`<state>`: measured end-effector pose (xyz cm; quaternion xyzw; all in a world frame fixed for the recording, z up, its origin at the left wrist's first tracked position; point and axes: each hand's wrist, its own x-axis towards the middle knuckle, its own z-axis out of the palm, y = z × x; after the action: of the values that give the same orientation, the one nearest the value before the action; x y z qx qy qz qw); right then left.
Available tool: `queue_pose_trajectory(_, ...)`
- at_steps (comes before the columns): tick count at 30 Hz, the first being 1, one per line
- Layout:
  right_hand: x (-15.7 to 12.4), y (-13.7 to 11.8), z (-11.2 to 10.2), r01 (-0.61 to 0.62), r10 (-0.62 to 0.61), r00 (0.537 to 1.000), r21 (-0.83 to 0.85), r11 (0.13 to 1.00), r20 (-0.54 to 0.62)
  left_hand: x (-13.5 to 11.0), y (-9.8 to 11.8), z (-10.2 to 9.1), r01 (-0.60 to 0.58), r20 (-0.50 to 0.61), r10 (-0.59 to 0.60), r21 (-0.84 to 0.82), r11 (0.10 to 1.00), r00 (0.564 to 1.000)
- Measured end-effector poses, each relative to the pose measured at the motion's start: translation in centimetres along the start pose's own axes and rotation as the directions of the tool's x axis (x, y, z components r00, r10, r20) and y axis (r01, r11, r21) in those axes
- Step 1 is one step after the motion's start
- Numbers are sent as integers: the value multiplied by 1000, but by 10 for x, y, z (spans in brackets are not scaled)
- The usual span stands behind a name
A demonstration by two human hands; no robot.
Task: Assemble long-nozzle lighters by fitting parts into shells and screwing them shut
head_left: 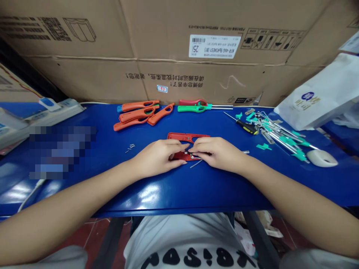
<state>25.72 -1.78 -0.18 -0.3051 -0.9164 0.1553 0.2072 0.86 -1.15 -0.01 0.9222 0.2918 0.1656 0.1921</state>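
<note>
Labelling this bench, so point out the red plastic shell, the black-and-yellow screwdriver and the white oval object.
Red plastic shell (186, 137): head view, upper edge.
Black-and-yellow screwdriver (246, 128): head view, handle.
White oval object (322, 158): head view, top.

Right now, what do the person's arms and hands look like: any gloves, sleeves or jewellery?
Both are bare: the left hand and right hand wear no gloves, and no rings, watch or bands show. The forearms are uncovered to the frame's edges. Pale grey cloth at the lower corners may be short sleeves. The shirt is white with black lettering.

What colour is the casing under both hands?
The casing is red; the head view shows it best.
</note>
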Motion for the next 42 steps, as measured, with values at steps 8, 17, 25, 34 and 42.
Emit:
queue_pose_trajectory(8,-1,2,0,26,-24,999,-67,997,24,1,-1,1,12,-6,-13,-38,999,1000)
queue_pose_trajectory(17,0,-6,2,119,-62,985,-370,922,163,2,1,2,-7,-46,6,-8,1000,999)
queue_pose_trajectory(25,-3,-8,-10,-22,27,999,-128,992,37,-2,3,-3,-104,-60,116,171,980,991)
queue_pose_trajectory(34,-5,0,-34,-108,87,984,132,985,156,-2,-2,-7,-164,0,173,325,931,985)
queue_pose_trajectory(42,-6,3,-28,-98,66,975,144,985,210,-6,4,-11,-166,53,158,434,886,986)
